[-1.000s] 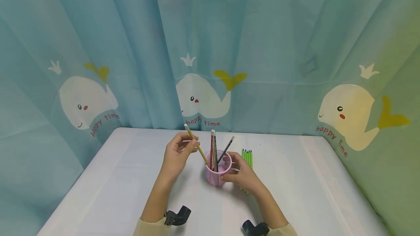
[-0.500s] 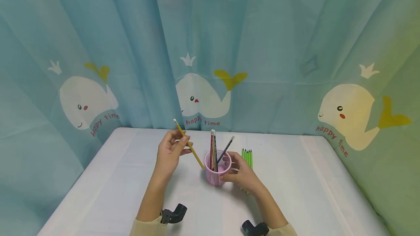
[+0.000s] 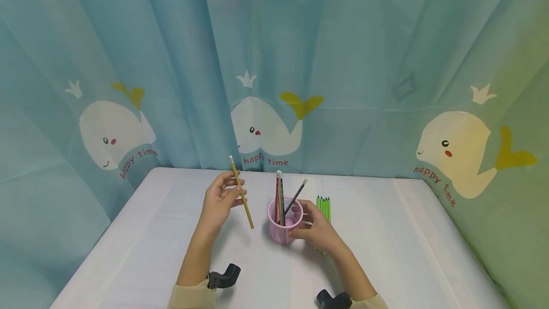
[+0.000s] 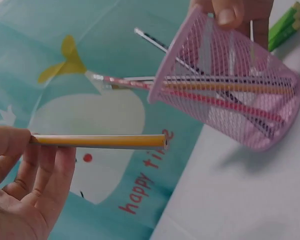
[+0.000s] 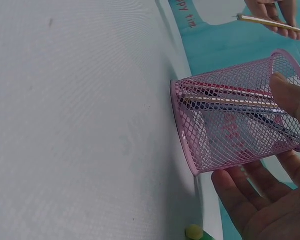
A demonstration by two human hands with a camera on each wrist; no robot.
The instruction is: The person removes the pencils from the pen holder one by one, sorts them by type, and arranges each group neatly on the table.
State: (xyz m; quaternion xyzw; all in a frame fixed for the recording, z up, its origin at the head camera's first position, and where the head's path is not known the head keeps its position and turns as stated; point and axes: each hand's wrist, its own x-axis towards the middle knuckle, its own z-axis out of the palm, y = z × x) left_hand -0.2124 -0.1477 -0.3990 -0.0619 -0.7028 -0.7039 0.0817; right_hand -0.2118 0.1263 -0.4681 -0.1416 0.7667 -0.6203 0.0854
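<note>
My left hand (image 3: 219,202) pinches a yellow pencil (image 3: 242,196) between thumb and fingers, left of the cup and above the table. The pencil has a white end on top and tilts slightly. A pink mesh pencil cup (image 3: 280,234) stands upright on the table, and several pencils lean inside it, among them a red pencil (image 4: 225,102) and a dark patterned pencil (image 3: 296,196). My right hand (image 3: 319,227) holds the cup from its right side, the thumb near the rim and the fingers around the mesh, as the right wrist view also shows.
Several green pencils (image 3: 323,206) lie side by side just right of the cup, partly hidden by the right hand. The white table (image 3: 399,242) reaches back to a blue-green curtain (image 3: 356,61) with whale prints.
The left hand has drawn the yellow pencil out of the cup and moved it to the left, where the pencil now stands more upright. The right hand and the cup have stayed in place.
</note>
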